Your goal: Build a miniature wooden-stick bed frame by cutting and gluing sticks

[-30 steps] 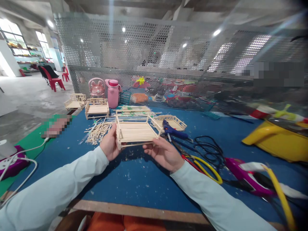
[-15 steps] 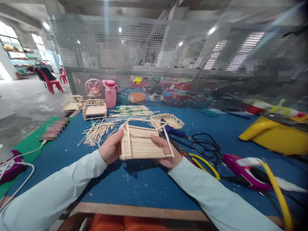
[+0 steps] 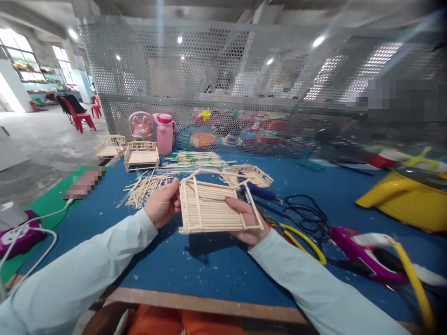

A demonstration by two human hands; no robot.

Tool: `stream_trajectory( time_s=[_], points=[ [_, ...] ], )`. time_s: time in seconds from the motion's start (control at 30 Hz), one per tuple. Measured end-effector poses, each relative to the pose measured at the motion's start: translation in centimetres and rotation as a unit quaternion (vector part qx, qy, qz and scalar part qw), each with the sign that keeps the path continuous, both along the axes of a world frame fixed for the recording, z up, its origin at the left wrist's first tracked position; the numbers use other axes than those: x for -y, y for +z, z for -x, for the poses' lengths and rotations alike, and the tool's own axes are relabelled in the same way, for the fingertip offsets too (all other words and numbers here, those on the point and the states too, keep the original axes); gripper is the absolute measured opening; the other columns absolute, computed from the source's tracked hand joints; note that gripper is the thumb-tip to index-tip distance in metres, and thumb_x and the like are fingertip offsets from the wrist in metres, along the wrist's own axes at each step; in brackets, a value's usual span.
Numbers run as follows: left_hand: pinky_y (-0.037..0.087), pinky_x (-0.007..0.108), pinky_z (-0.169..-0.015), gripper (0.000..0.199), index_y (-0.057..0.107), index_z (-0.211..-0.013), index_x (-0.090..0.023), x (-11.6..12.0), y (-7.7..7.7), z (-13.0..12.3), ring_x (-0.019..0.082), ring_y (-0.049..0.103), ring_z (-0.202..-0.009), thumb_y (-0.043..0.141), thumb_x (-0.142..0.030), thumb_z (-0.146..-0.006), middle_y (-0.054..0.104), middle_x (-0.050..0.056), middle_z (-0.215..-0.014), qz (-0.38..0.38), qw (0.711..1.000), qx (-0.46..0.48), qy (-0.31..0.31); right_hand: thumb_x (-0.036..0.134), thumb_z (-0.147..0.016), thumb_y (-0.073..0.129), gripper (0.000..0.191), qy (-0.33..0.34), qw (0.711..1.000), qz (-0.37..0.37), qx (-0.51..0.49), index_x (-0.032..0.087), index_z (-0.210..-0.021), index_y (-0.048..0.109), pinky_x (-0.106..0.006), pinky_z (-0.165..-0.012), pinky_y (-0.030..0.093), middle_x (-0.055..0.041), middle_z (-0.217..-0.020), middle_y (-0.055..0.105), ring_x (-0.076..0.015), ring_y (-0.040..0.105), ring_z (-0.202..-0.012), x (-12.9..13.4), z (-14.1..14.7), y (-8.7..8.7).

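Note:
Above the table I hold a small model made of thin wooden sticks [image 3: 213, 211], with a slatted base and a raised rail frame. My right hand [image 3: 249, 223] grips it at the right, thumb lying over the slats and the other fingers hidden beneath. At its left edge is my left hand [image 3: 161, 203], fingers curled and pinched at the upper left corner. Behind that hand lies a pile of short loose sticks [image 3: 145, 190]. Another stick model [image 3: 254, 178] rests on the table behind the right hand, next to a blue-handled tool [image 3: 260, 191].
Two finished-looking stick models [image 3: 141, 158] and a pink bottle [image 3: 165, 135] stand at the back left, before a perforated metal screen [image 3: 195, 70]. Bundled sticks [image 3: 199, 159] lie nearby. On the right are yellow-handled pliers [image 3: 307, 242], black cable [image 3: 307, 211], a purple tool [image 3: 363, 256] and a yellow container [image 3: 405, 197].
The left hand has shifted from a wide hold on the model's left side to a curled pinch at its edge. The model is slightly turned; the whole view has shifted a little.

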State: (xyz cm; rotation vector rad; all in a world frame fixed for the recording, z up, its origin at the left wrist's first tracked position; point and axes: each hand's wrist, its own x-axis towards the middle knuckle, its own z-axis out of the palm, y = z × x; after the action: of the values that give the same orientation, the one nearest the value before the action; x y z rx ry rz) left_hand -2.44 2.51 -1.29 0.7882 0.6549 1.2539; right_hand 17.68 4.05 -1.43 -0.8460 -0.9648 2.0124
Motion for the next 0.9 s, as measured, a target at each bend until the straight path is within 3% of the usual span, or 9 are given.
stream_trajectory(
  time_s=[0.23, 0.43, 0.6, 0.67, 0.73, 0.83, 0.9],
  points=[
    [0.025, 0.013, -0.032, 0.053, 0.043, -0.049, -0.014, 0.1, 0.2, -0.1, 0.001, 0.03, -0.03, 0.07, -0.06, -0.054, 0.038, -0.008, -0.035, -0.04, 0.996, -0.061, 0.048, 0.028, -0.071, 0.05, 0.031, 0.0, 1.0, -0.012, 0.006, 0.015, -0.097, 0.061, -0.04, -0.083, 0.05, -0.008, -0.085, 0.071, -0.0243, 0.065, -0.091, 0.1, 0.0, 0.3],
    [0.025, 0.014, -0.034, 0.046, 0.046, -0.053, -0.014, 0.4, 0.7, -0.4, 0.002, 0.032, -0.034, 0.07, -0.053, -0.058, 0.042, -0.007, -0.039, -0.056, 0.982, -0.103, 0.148, 0.031, -0.07, 0.051, 0.033, -0.006, 0.999, -0.04, 0.008, 0.015, -0.098, 0.061, -0.041, -0.083, 0.05, -0.0083, -0.086, 0.071, -0.0252, 0.065, -0.092, 0.0, 0.2, 0.1],
    [0.026, 0.014, -0.037, 0.042, 0.044, -0.054, -0.015, 0.8, 1.2, -1.0, 0.002, 0.03, -0.036, 0.07, -0.047, -0.063, 0.04, -0.008, -0.042, -0.027, 0.994, -0.026, 0.106, 0.031, -0.068, 0.053, 0.031, -0.01, 0.998, -0.057, 0.021, 0.017, -0.095, 0.061, -0.041, -0.083, 0.05, -0.0076, -0.084, 0.071, -0.0257, 0.064, -0.091, -0.1, -0.1, 0.2],
    [0.025, 0.015, -0.038, 0.04, 0.044, -0.055, -0.016, 0.9, 1.2, -0.9, 0.003, 0.029, -0.037, 0.066, -0.047, -0.067, 0.04, -0.007, -0.043, -0.024, 0.993, -0.037, 0.105, 0.031, -0.068, 0.053, 0.03, -0.007, 0.998, -0.061, 0.022, 0.017, -0.094, 0.061, -0.041, -0.083, 0.05, -0.0074, -0.084, 0.071, -0.0258, 0.065, -0.091, 0.0, -0.2, 0.4],
    [0.026, 0.016, -0.039, 0.038, 0.046, -0.052, -0.016, 0.9, 1.0, -0.4, 0.005, 0.031, -0.039, 0.064, -0.043, -0.071, 0.041, -0.006, -0.043, -0.067, 0.977, -0.122, 0.159, 0.03, -0.068, 0.054, 0.031, -0.013, 0.998, -0.06, 0.019, 0.018, -0.095, 0.061, -0.042, -0.082, 0.05, -0.0069, -0.085, 0.071, -0.026, 0.064, -0.091, 0.1, 0.0, 0.6],
    [0.029, 0.017, -0.046, 0.027, 0.053, -0.05, -0.016, 0.8, 1.0, 0.7, 0.008, 0.038, -0.049, 0.068, -0.028, -0.069, 0.046, -0.003, -0.048, -0.177, 0.901, -0.281, 0.28, 0.028, -0.066, 0.054, 0.033, -0.03, 0.998, -0.054, 0.008, 0.018, -0.097, 0.06, -0.042, -0.082, 0.05, -0.0067, -0.088, 0.071, -0.0264, 0.064, -0.092, 0.3, 0.2, 0.7],
    [0.031, 0.016, -0.048, 0.022, 0.056, -0.053, -0.016, 0.4, 1.2, 1.4, 0.008, 0.04, -0.053, 0.067, -0.024, -0.069, 0.048, -0.002, -0.051, -0.204, 0.876, -0.3, 0.317, 0.028, -0.067, 0.053, 0.032, -0.036, 0.998, -0.05, 0.007, 0.018, -0.097, 0.06, -0.043, -0.082, 0.05, -0.007, -0.089, 0.07, -0.0266, 0.064, -0.093, 0.1, 0.1, 0.6]
  ],
)
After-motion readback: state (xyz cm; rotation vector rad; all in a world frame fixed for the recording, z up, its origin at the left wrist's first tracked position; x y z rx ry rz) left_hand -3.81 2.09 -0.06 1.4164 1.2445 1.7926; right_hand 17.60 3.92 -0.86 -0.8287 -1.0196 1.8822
